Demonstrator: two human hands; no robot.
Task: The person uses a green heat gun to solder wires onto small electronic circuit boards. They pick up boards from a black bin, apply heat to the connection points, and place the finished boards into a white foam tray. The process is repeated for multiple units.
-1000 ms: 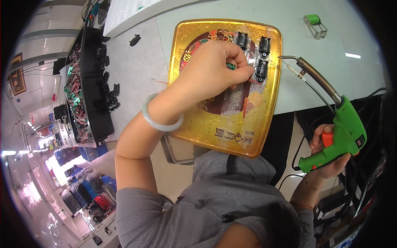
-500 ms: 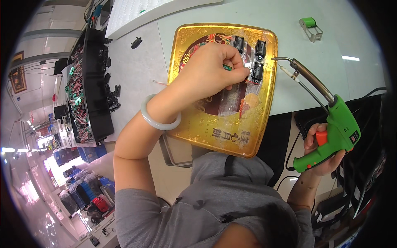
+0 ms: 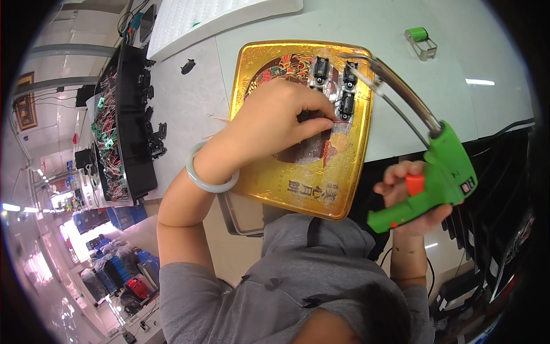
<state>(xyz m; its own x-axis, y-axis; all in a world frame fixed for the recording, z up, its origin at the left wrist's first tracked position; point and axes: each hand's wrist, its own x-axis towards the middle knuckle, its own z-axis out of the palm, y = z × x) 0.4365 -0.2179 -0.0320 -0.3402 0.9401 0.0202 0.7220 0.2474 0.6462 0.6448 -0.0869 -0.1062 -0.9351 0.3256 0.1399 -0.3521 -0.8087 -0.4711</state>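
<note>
My left hand (image 3: 281, 117) reaches over a gold tin lid (image 3: 258, 186), thumb and fingers pinched together. A thin red wire (image 3: 342, 121) shows at its fingertips, just below the small black plastic housings. One black housing (image 3: 346, 107) is nearest to the fingers; another (image 3: 349, 77) stands beyond it and a third (image 3: 321, 70) to its left, all on clear tape across the lid. My right hand (image 3: 412, 215) grips a green soldering gun (image 3: 450, 163), fingers around its handle by the red trigger. Its bent metal tip (image 3: 358, 56) hangs above the upper right housing.
At the left stands a long black bin (image 3: 134, 126) filled with wired green boards. Loose black parts (image 3: 158, 137) lie beside it, and one black part (image 3: 187, 66) sits apart. A white foam tray (image 3: 223, 23) and a green solder roll on a stand (image 3: 421, 43) are farther back.
The soldering gun has swung left, bringing its tip over the lid and housings. My left fingertips have moved slightly nearer to me; the green piece seen in them before is hidden.
</note>
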